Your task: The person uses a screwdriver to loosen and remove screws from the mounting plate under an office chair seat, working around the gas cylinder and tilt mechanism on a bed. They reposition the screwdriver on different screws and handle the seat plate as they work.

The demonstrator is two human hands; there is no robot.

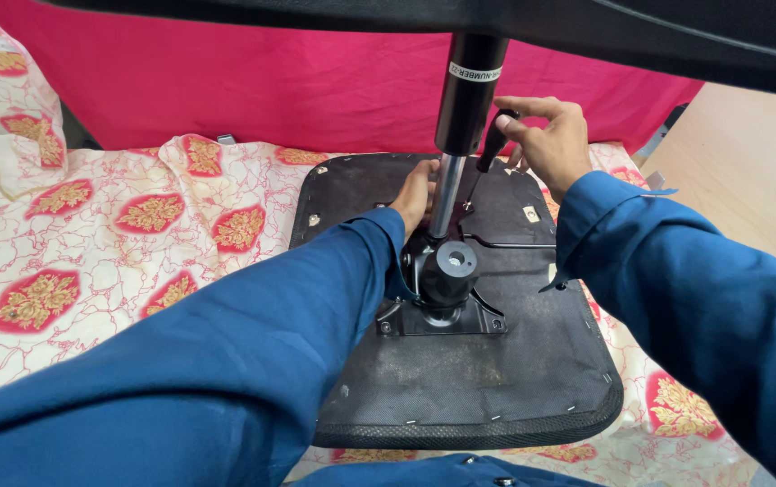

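Note:
An office chair seat [487, 370] lies upside down on a patterned sheet, its black fabric underside facing up. A black metal mechanism plate [442, 311] with a round knob is bolted to its middle. A gas lift cylinder [469, 99] with a silver piston rod [447, 194] rises from it to the chair base at the top edge. My left hand [415, 194] rests at the foot of the rod, fingers against it. My right hand [546, 140] grips the black adjustment lever handle [494, 140] beside the cylinder. Both arms wear blue sleeves.
A white sheet with red and gold motifs [118, 243] covers the surface on the left. A pink cloth [253, 81] hangs behind. The black chair base [586, 27] spans the top of the view. Pale wooden flooring [748, 180] lies to the right.

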